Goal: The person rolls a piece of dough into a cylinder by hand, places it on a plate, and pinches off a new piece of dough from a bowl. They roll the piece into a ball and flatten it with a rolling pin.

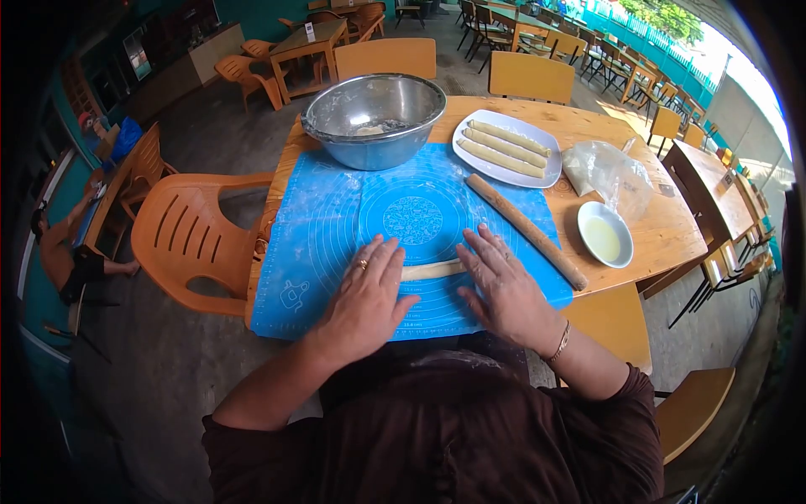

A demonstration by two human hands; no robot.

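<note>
A pale dough strip (432, 270) lies crosswise on the blue printed mat (319, 227). Over its left end rests my left hand (369, 290), palm down with fingers stretched and the thumb apart. My right hand (501, 290) lies flat over the other end, fingers spread. The middle of the strip shows between the two hands; its ends are hidden under them. To the right of my right hand a wooden rolling pin (525, 229) lies diagonally on the mat. Flour dusts the mat and my fingers.
At the table's back stand a steel bowl (365, 151) and a white plate (547, 139) with several dough rolls. Right of the mat are a plastic bag (617, 181) and a small bowl of liquid (604, 235). An orange chair (197, 244) stands left; a person (63, 252) sits farther left.
</note>
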